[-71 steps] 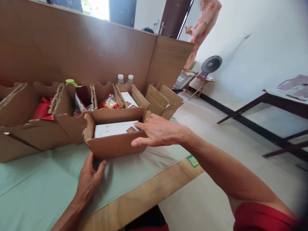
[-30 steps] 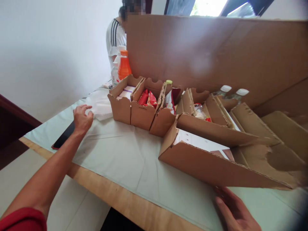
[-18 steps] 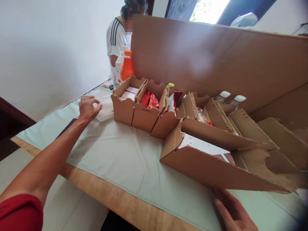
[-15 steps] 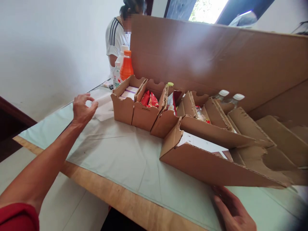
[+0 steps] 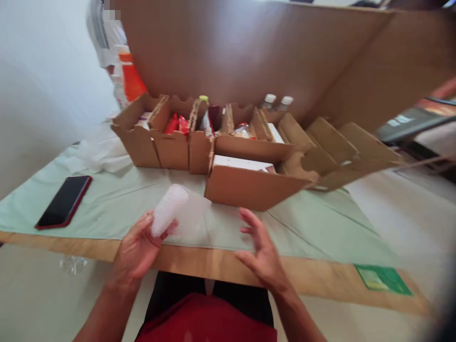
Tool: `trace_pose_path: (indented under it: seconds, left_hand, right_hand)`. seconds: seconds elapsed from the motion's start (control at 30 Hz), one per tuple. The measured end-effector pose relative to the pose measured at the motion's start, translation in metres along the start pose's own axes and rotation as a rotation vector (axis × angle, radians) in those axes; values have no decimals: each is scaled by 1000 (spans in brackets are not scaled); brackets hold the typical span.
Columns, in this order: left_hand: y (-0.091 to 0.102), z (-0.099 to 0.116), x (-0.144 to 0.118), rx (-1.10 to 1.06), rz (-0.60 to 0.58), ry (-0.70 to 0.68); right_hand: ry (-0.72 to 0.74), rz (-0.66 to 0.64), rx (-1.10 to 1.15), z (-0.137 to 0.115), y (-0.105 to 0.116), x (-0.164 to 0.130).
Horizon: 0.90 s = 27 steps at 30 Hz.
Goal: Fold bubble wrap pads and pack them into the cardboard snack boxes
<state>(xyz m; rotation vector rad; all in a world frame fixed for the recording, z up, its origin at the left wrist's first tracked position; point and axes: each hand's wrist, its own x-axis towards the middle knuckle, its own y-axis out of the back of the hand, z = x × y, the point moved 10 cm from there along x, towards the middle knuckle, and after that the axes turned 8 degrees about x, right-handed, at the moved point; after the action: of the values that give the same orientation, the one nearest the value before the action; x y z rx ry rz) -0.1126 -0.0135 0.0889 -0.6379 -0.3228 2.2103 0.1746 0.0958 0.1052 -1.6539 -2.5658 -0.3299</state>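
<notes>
My left hand [image 5: 137, 248] holds a clear plastic bag [image 5: 171, 209], blurred by motion, above the near table edge. My right hand [image 5: 261, 251] is open beside it, fingers spread, touching nothing. Just beyond both hands sits a cardboard box [image 5: 249, 190] with a white packet [image 5: 242, 164] lying inside. Behind it runs a row of open cardboard boxes [image 5: 167, 142] with red packets [image 5: 176, 124] and other goods in them.
A red-cased phone [image 5: 64, 201] lies at the table's left. A pile of plastic bags [image 5: 101, 152] sits by the leftmost box. A tall cardboard wall [image 5: 228, 52] stands behind the boxes, with two water bottles [image 5: 276, 101] and an orange bottle [image 5: 130, 78]. A person stands at far left.
My left hand drew back from the bag pile at the far left with a plastic bag in it. My right hand left the box and rose beside it. The view swung to centre.
</notes>
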Motion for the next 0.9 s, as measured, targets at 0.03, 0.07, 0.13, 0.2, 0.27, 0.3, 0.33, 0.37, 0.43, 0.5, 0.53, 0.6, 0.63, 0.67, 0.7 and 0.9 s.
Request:
trace_pose_path:
  seconds: [0.03, 0.07, 0.13, 0.2, 0.27, 0.3, 0.33, 0.37, 0.43, 0.5, 0.53, 0.6, 0.63, 0.67, 0.7, 0.9]
  left_hand:
    - [-11, -18, -7, -5, -36, 49]
    - [-21, -33, -12, 11, -80, 86]
    - [-31, -56, -18, 98, -159, 120]
    - [-24, -57, -18, 218, -149, 46]
    - [-11, -28, -16, 345, -63, -167]
    - [-9, -6, -18, 428, -35, -307]
    - [-16, 16, -23, 534, -40, -449]
    - [-30, 34, -29, 661, -85, -579]
    - [-74, 53, -41, 913, -283, -775]
    - [-118, 49, -46, 1073, -534, -859]
    - [-133, 42, -44, 1117, -634, -864]
    - [-146, 27, -29, 1177, -729, -820]
    - [-143, 19, -18, 1206, -728, -777]
    - [-136, 12, -7, 1232, -711, -718]
    - [-126, 5, 4, 1252, -692, -641]
    - [-72, -19, 24, 1125, -690, -93]
  right_hand:
    - [-17, -70, 115, 0, -20, 2]
    - [-60, -116, 223, 3, -37, 4]
    - [-121, -111, 376, 4, -52, 9]
    - [-143, -48, 383, -1, -47, 13]
    - [-119, -25, 252, -14, -36, 16]
    - [-95, -53, 158, -22, -32, 17]
    - [-57, -105, 54, -32, -32, 19]
    - [-7, -172, -54, -42, -35, 21]
    - [123, -306, -251, -63, -45, 23]
    - [258, -379, -370, -84, -50, 24]
    - [304, -379, -386, -94, -48, 24]
    - [326, -317, -344, -109, -28, 23]
    - [301, -259, -302, -113, -12, 23]
    - [258, -179, -259, -113, 9, 21]
    - [207, -85, -221, -110, 32, 18]
    - [-36, 305, -166, -55, 124, -13]
